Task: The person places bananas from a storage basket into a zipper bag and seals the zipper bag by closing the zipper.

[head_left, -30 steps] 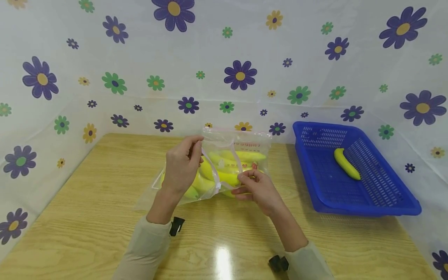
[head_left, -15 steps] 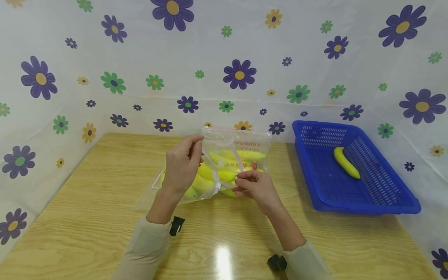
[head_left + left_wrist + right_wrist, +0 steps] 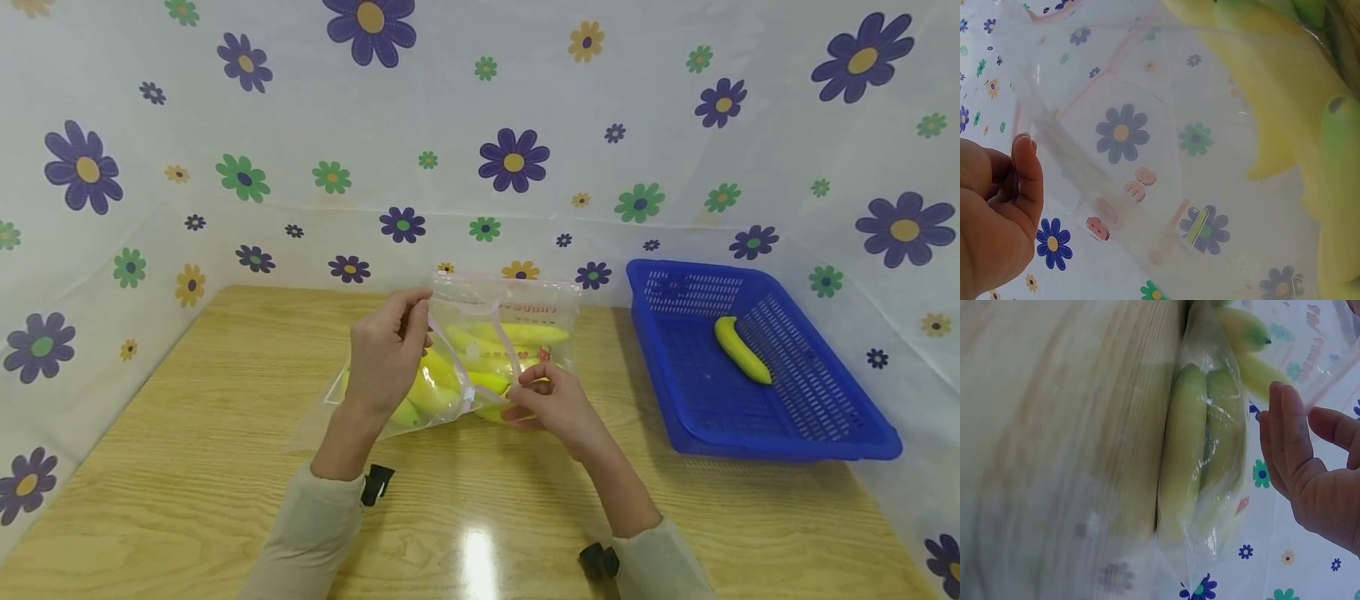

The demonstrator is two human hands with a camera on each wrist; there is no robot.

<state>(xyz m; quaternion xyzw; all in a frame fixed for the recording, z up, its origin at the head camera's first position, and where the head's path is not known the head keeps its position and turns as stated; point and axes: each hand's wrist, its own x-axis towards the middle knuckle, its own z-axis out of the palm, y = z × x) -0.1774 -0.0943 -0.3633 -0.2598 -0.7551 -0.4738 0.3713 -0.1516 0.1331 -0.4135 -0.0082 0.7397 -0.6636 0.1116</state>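
A clear zip bag (image 3: 540,296) with red print lies on the table, filled with several yellow bananas (image 3: 536,335). My left hand (image 3: 390,350) pinches the pale zip strip at the bag's left side, between thumb and forefinger. Lower right, my right hand (image 3: 551,408) pinches the mouth's edge with thumb and fingertips. Between the hands the mouth gapes, with a small whitish slider (image 3: 468,395) at its near corner. In the right wrist view, two bananas (image 3: 1185,450) press against the film beside my right hand (image 3: 1319,475).
To the right stands a blue plastic basket (image 3: 675,417) with slotted walls and one banana (image 3: 742,350) inside. A white flower-print sheet (image 3: 450,100) rises behind and beside the wooden table (image 3: 187,433). Black clips (image 3: 377,485) show near both sleeves.
My right hand shifts slightly left, then back right, along the bag's mouth. The left hand moves a touch left with its edge of the bag. The basket stays put.
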